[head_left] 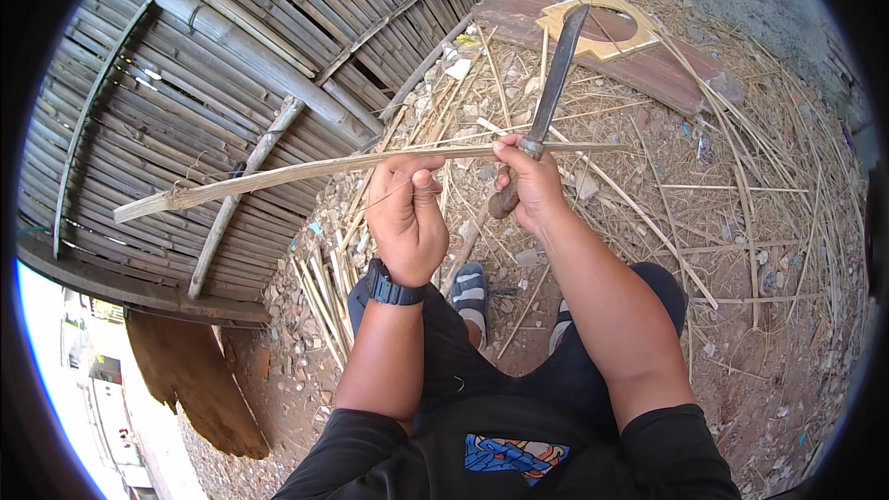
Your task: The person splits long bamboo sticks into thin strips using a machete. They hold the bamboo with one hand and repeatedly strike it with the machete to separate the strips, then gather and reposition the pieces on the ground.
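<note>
A long, slightly bowed bamboo strip [296,172] lies crosswise in front of me, its thicker end at the left. My left hand [407,227], with a dark watch on the wrist, holds the strip near its middle, fingers curled behind it and thumb raised in front. In my right hand [537,190] is a machete [559,79], gripped by its brown wooden handle, the dark blade pointing up and away. The right thumb and fingertips also touch the strip, which crosses the machete just by the base of the blade.
Cut bamboo strips and shavings [685,222] litter the stony ground. Beyond them lies a reddish-brown board [519,17] with a yellowish frame with a round hole [597,46] on it. A bamboo slat wall [185,111] stands at the left, a brick wall [787,0] at the far right.
</note>
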Motion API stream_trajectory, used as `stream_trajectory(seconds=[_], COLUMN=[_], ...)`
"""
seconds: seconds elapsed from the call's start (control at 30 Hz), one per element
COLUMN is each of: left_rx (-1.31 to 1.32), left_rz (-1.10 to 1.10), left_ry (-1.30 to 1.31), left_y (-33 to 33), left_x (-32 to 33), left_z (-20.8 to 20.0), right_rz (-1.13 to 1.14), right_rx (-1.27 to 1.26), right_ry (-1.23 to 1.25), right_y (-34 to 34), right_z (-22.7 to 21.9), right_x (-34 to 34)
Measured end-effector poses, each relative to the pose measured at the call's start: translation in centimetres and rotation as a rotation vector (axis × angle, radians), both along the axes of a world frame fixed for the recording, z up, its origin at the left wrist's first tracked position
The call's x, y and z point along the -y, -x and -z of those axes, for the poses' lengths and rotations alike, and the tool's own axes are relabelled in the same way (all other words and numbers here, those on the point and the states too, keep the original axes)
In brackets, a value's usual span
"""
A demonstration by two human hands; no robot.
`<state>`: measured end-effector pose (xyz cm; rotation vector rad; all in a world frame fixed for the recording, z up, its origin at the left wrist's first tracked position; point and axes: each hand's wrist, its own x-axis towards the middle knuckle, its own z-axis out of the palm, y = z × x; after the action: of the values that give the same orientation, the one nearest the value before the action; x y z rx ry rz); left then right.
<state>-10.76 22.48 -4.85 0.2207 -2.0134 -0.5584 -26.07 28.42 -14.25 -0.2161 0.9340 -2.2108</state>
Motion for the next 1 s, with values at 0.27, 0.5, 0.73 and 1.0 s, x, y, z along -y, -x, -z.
stream_trajectory(seconds=[0.27, 0.5, 0.73, 1.0], left_rx=[0.084, 0.324, 0.878, -0.164], left_rz=[0.214, 0.533, 0.301, 0.159], left_ry=[-0.172, -0.238, -0.134, -0.763], left_y=[1.3, 0.9, -6.9, -2.1], left_x=[-0.4, -3.4, 1.2, 8.3], left_z=[2.9, 3.1, 0.7, -1.3], right_rz=[0.092, 0.116, 0.186, -0.027], right_rx=[-0.052, -0.068, -0.025, -0.052], right_ry=[-0.076, -0.201, -0.131, -0.09], right_y=[-1.1, -1.2, 0.7, -0.9], right_z=[-0.5, -0.2, 0.6, 0.0], right_x=[0.2, 0.6, 0.0, 0.4])
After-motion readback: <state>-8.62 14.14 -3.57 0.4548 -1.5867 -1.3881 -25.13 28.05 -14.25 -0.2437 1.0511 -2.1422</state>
